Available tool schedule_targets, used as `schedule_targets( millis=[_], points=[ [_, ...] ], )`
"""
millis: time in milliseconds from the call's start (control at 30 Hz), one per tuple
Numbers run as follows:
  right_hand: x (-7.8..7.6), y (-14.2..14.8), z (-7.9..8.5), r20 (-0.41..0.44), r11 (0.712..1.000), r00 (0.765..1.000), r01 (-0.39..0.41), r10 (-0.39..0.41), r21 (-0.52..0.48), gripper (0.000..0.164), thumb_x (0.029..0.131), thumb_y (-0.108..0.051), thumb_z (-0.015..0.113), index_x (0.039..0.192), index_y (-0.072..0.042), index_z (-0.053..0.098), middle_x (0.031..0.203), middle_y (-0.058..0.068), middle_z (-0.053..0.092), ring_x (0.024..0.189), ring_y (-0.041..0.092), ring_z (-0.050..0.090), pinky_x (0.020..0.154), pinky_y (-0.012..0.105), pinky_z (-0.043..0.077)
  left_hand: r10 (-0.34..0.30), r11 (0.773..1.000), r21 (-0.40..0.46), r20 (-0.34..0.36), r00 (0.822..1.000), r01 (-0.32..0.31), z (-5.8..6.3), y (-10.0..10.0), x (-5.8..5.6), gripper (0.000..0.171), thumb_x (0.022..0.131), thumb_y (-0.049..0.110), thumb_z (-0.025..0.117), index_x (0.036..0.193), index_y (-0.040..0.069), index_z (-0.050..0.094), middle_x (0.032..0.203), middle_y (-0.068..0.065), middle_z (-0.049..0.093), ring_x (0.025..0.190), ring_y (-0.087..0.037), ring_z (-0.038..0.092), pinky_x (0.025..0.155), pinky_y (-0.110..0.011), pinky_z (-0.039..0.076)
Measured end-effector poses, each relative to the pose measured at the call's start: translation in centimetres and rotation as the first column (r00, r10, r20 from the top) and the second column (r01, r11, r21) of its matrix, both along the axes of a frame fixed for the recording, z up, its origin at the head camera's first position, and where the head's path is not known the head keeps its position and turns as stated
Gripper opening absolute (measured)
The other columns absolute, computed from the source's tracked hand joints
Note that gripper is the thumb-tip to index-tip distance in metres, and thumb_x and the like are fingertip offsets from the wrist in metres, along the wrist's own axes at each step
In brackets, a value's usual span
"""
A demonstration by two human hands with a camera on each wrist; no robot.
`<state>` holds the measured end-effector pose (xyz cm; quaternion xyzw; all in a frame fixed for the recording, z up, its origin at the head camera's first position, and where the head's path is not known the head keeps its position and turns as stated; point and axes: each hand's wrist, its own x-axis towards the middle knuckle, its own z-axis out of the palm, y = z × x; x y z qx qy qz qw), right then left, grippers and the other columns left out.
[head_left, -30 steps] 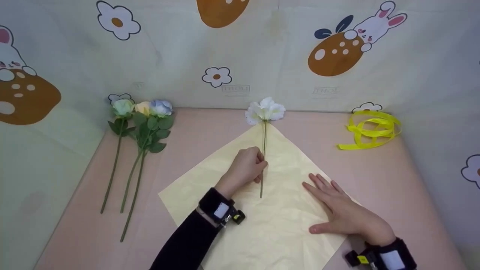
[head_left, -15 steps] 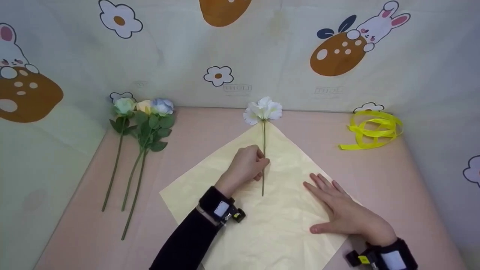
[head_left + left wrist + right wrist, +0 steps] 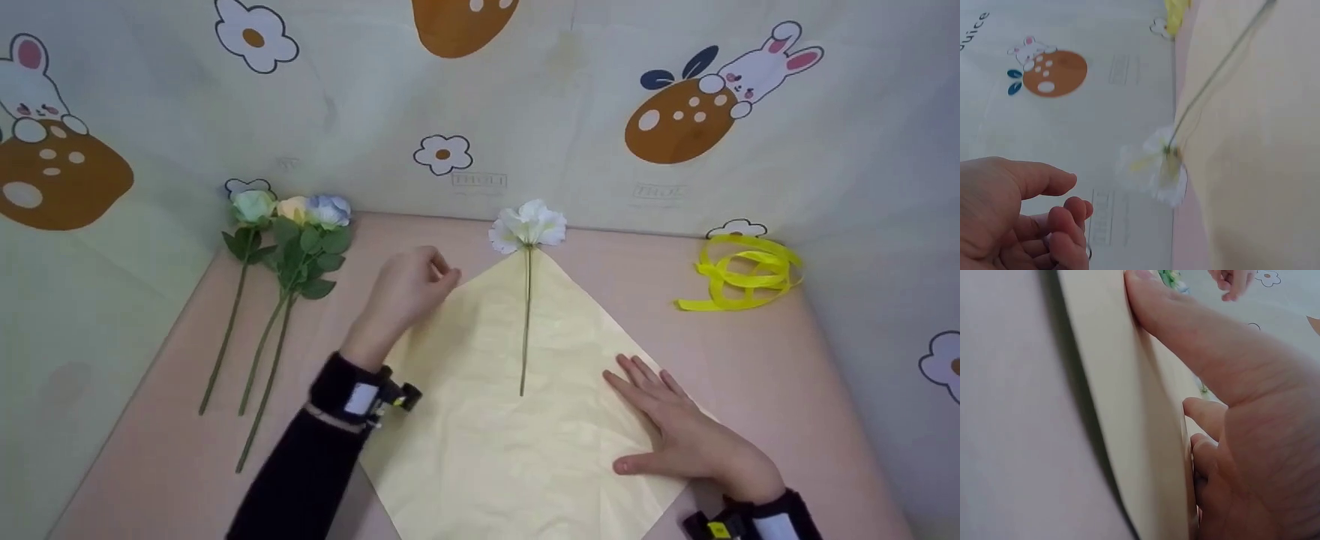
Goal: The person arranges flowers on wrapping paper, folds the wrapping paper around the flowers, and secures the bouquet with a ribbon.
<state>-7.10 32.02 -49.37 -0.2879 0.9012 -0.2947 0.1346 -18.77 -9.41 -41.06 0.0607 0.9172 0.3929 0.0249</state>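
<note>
A white artificial flower lies with its thin stem pointing down the middle of a cream sheet of wrapping paper; its bloom sticks out past the paper's top corner. My left hand hovers over the paper's upper left edge, away from the stem. In the left wrist view its fingers are loosely bent, thumb apart from them, with nothing between. Spread flat, my right hand rests on the right side of the paper, thumb and fingertips against the sheet.
Several artificial roses lie at the left: a pale green one, a peach one and a blue one, with leafy green stems. A loose coil of yellow ribbon lies at the back right of the pink table. A printed cloth hangs behind.
My left hand has let go of the white flower's stem and moved up and to the left. The flower stays on the paper. My right hand keeps its place on the sheet.
</note>
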Motion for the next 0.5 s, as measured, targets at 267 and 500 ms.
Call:
schedule_targets(
  millis=[267, 500],
  points=[
    [0.0, 0.0, 0.1, 0.014, 1.000, 1.000, 0.010, -0.010, 0.004, 0.115, 0.085, -0.066, 0.087, 0.174, -0.018, 0.032, 0.182, 0.017, 0.014, 0.166, 0.044, 0.010, 0.125, 0.018, -0.015, 0.224, 0.924, -0.305, -0.065, 0.972, -0.233, -0.8, -14.3, -0.4, 0.018, 0.103, 0.011, 0.065, 0.096, -0.005, 0.069, 0.093, -0.020, 0.065, 0.082, -0.034, 0.060, 0.069, -0.048, 0.051],
    [0.0, -0.2, 0.1, 0.003, 1.000, 1.000, 0.004, -0.004, -0.007, 0.114, 0.086, -0.066, 0.086, 0.174, -0.017, 0.032, 0.181, 0.018, 0.015, 0.165, 0.046, 0.011, 0.125, 0.018, -0.014, 0.186, 0.910, -0.368, -0.056, 0.981, -0.193, -2.6, -19.6, 0.3, 0.019, 0.103, 0.009, 0.062, 0.104, -0.009, 0.068, 0.095, -0.030, 0.069, 0.084, -0.044, 0.065, 0.072, -0.056, 0.055]
  ],
)
